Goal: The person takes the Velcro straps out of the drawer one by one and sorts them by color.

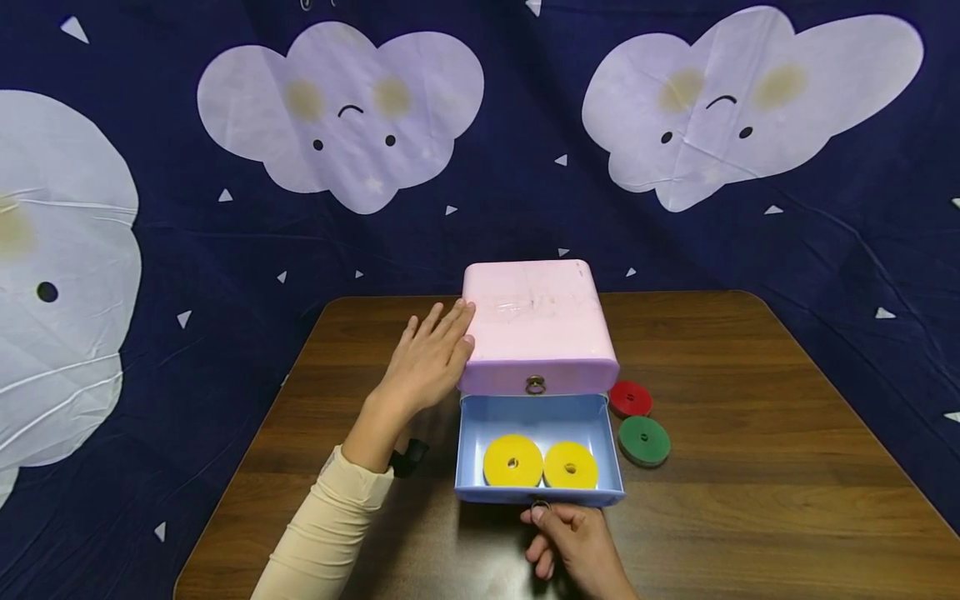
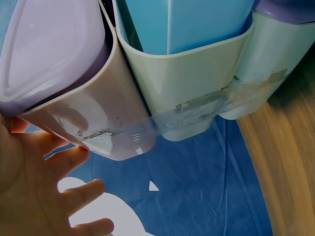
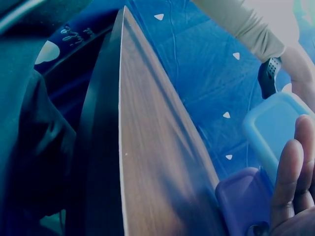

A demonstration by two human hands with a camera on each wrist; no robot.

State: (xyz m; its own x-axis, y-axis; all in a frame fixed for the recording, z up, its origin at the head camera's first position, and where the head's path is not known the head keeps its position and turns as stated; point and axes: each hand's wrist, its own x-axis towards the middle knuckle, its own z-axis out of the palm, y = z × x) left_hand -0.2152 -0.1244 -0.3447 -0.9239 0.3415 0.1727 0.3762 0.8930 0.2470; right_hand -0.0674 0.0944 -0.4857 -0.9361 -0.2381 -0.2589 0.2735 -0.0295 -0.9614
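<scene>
A small drawer unit with a pink top (image 1: 532, 312) stands on the table, its upper purple drawer (image 1: 487, 377) closed. Below that, a blue drawer (image 1: 536, 417) is pulled out and holds two yellow discs, a left disc (image 1: 498, 467) and a right disc (image 1: 585, 475), each with a central hole. My left hand (image 1: 427, 358) rests against the unit's left side with fingers extended. At the drawer's front, my right hand (image 1: 577, 542) pinches the small ring pull (image 1: 540, 504). The left wrist view shows the blue drawer (image 2: 206, 24) protruding from the middle tier, between purple drawers.
To the right of the unit, a red disc (image 1: 630, 398) and a green disc (image 1: 645, 442) lie on the wooden table (image 1: 750, 500). Clear tape (image 2: 162, 123) runs across the joined tiers. Behind the table hangs a dark blue cloth (image 1: 525, 167) with clouds.
</scene>
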